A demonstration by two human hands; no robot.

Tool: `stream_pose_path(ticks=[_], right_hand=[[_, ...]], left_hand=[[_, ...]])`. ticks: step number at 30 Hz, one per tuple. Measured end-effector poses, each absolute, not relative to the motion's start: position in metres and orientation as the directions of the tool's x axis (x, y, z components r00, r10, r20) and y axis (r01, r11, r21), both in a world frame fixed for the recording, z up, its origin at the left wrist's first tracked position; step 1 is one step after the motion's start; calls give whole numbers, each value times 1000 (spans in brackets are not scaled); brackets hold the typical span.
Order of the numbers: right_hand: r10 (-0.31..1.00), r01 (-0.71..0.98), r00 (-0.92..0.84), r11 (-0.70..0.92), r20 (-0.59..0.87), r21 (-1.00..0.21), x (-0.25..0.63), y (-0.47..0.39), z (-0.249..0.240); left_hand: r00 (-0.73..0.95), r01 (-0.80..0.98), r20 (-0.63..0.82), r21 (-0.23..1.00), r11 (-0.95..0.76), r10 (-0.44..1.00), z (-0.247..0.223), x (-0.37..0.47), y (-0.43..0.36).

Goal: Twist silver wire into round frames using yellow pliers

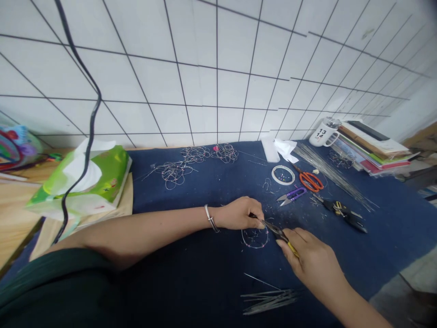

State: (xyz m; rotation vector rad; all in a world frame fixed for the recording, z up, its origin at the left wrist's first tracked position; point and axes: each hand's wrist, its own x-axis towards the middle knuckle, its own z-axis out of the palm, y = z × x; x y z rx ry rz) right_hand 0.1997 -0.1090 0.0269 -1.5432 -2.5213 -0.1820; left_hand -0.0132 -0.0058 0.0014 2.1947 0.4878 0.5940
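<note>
Nearest, one loose bundle of thin, straight, silvery wires, too overlapped to count, lies on a dark navy cloth. Beyond it, the right hand is wrapped around one pair of dark metal pliers with yellow handles. The left hand, below one silver bangle, pinches one round loop of silvery wire with small pink beads. The loop hangs just below the left fingertips, left of the right hand, the pliers' tips meeting it at the pinch; short wire scraps are scattered around it.

Past the right hand lie one pair of black-and-yellow pliers, one pair of purple-handled snips, one pair of orange-handled scissors and one white, ring-rimmed dish. Farther left are three tangled heaps of wire loops; far right, one white lidded mug stands beside a stack of books and papers.
</note>
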Motion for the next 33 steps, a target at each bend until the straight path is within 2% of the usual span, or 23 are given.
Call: stream_pose_path(ticks=[8,15,19,22,25,30,33], right_hand=[[900,891,-428,436,84,-131,201,-108,35],[917,897,-396,373,-55,-238,198,-107,47],[916,897,-392,359,-87,-257,200,-106,47],[911,891,-409,386,-50,-241,204,-106,38],[906,886,-420,422,52,-191,206,-107,27],[850,898,-418,439,320,8,201,-111,14],[821,891,-440,449,364,64,199,-112,11]], left_hand=[[835,94,221,845,-527,504,-1,-13,-4],[842,61,240,847,-528,483,-3,-14,-3],[854,85,213,843,-531,474,-3,-14,-3],[844,119,194,842,-527,500,-1,-14,-3],[824,155,173,848,-508,540,1,-13,-5],[805,180,138,870,-460,577,0,-12,-6],[810,172,122,886,-431,574,-2,-12,-5]])
